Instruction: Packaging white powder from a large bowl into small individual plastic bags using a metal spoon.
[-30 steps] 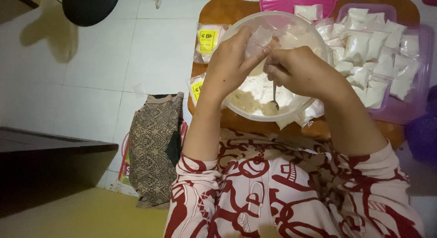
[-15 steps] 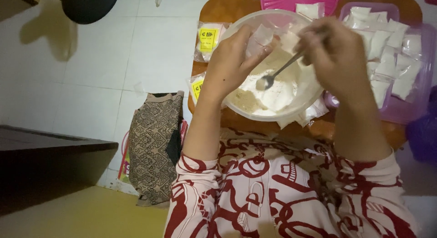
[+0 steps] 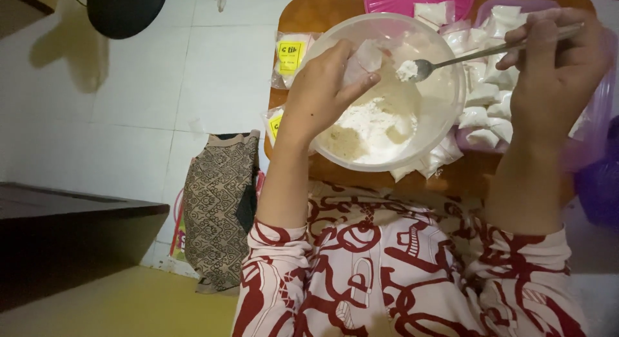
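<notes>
Spoon heaped with white powder hovers over the far side of a clear plastic bowl of flour on a low wooden bench; the right hand is closed around its handle, bowl end pointing left; the left hand pinches a small clear plastic bag just beside the spoon tip, above the bowl's left rim; filled white packets crowd a purple tray to the right; yellow-labelled packets lie at the bench's left edge; a patterned cloth bag rests on the tiled floor.
</notes>
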